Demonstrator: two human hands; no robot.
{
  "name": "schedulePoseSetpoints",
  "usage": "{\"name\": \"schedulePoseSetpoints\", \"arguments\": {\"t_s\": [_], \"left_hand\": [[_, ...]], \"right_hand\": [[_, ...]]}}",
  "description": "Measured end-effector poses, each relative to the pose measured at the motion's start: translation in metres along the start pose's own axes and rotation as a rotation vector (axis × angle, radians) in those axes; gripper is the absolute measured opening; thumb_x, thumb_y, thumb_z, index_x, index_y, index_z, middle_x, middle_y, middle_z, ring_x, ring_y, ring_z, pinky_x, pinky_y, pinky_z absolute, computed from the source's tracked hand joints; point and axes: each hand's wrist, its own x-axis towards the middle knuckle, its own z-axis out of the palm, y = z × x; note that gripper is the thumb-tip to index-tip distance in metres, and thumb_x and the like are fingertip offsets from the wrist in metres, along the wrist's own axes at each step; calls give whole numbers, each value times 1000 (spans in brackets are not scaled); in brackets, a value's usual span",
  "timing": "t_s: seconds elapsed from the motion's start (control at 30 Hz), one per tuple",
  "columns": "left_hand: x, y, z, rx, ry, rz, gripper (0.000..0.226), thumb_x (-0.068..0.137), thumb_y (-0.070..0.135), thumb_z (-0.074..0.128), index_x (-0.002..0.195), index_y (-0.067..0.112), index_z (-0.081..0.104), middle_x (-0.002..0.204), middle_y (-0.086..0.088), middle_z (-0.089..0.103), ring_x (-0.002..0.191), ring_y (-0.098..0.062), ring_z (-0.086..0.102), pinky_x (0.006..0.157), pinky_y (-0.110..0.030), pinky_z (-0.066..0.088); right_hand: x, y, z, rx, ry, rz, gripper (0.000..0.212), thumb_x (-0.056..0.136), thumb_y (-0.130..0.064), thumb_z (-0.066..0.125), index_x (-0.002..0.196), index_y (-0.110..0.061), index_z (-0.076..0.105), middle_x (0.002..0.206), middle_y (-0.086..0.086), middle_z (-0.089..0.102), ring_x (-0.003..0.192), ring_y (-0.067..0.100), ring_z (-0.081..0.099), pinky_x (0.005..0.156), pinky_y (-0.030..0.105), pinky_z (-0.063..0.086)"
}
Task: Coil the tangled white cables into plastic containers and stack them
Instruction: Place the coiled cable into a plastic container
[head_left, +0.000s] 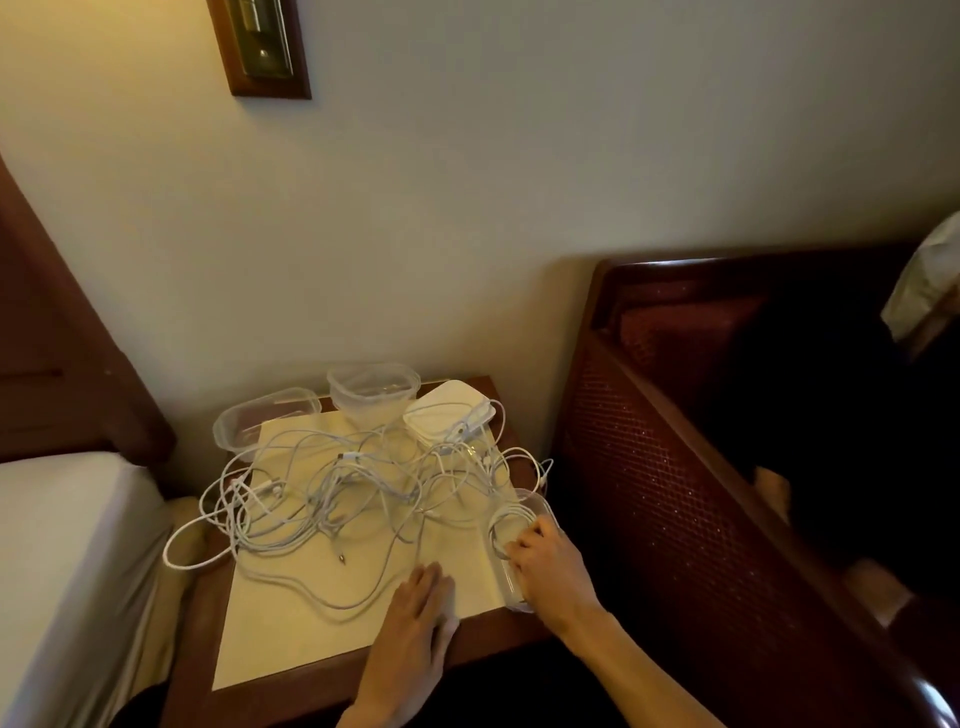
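Nearest, the left hand (415, 618) lies flat, palm down, on the cream sheet (322, 623) that covers the wooden desk (197, 675), its fingers straight and together, pointing away from the person; its grip is slack and holds nothing. Just to its right, the right hand (550, 566) reaches in from the lower right with the forearm angled across the desk's corner. Its fingers are bent down into a clear plastic container (511, 577) at the desk's right edge, resting on a coiled white cable (506, 519) that lies inside it; whether that grip is pinched on the coil or only pressing it I cannot tell.

Beyond the hands, the tangled white cables (332, 493) sprawl loosely over the middle of the sheet, one loop hanging off the left edge toward the bed (67, 545). Farther back, along the wall side of the desk, stand an empty shallow container (265, 421) at left, a deeper empty container (371, 389) beside it, and a stack of white lids (447, 410) to the right, with a cable end draped over it.
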Motion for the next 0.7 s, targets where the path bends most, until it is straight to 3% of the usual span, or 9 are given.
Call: {"name": "schedulePoseSetpoints", "arguments": {"t_s": [0.13,0.17,0.23,0.3,0.5,0.7], "left_hand": [[1,4,-5,-35,-55,-31,73,86,70,9,153,40,11,157,25,-9,147,-2,-15,113,-11,-9],[0,6,-6,-44,-64,-32,73,86,70,10,153,40,11,157,25,-9,146,-1,-16,113,-12,-8],[0,7,-8,-50,-65,-37,75,85,70,9,153,39,11,158,24,-8,146,-1,-16,114,-13,-7],[-1,8,-8,-45,-64,-40,77,84,72,5,153,39,11,158,23,-8,146,-2,-16,115,-16,-6],[-1,7,-7,-45,-69,-48,81,82,76,1,153,39,12,159,23,-6,147,-1,-16,118,-19,-4],[-4,7,-6,-43,-48,-54,78,85,74,3,154,38,15,159,24,-5,147,-1,-14,120,-23,1]], "right_hand": [[8,-3,5,51,-107,88,36,36,-26,95,54,-30,65,60,-15,57,71,8,46,52,17,45],[8,-4,3,53,-124,90,32,44,-23,94,62,-28,68,66,-13,59,73,11,52,56,19,47],[7,-5,-2,85,-191,87,19,79,-18,74,98,-16,72,101,0,63,100,23,54,80,28,50],[10,-3,2,69,-206,105,31,94,-12,51,122,-8,61,128,8,50,120,27,43,98,34,43],[15,0,8,9,-294,104,36,98,-28,48,128,-10,58,134,8,48,122,29,41,106,38,36],[15,-4,0,-31,-306,117,36,96,-18,43,130,-14,55,134,4,52,126,27,42,104,40,34]]}}
